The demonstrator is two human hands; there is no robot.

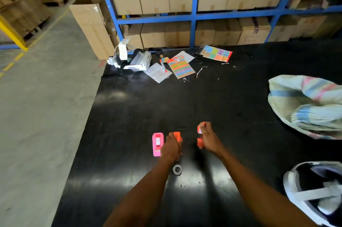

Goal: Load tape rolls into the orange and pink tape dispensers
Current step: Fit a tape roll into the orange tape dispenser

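A pink tape dispenser point(157, 144) stands on the black table point(129, 115), with a white roll showing in its open top. Just right of it, my left hand point(172, 148) covers and grips an orange dispenser point(177, 136), of which only the top shows. My right hand point(208, 138) holds a second orange dispenser point(200, 142) slightly above the table, thumb pressing a pale roll at its top. A clear tape roll point(177, 170) lies flat on the table under my left wrist.
A white headset point(137, 60), coloured label sheets point(183, 68) and a marker lie at the table's far side. A woven sack point(305, 108) sits at the right, another headset point(314, 189) at the near right. Blue shelving point(196, 15) with cardboard boxes stands behind. The table's left edge drops to concrete floor.
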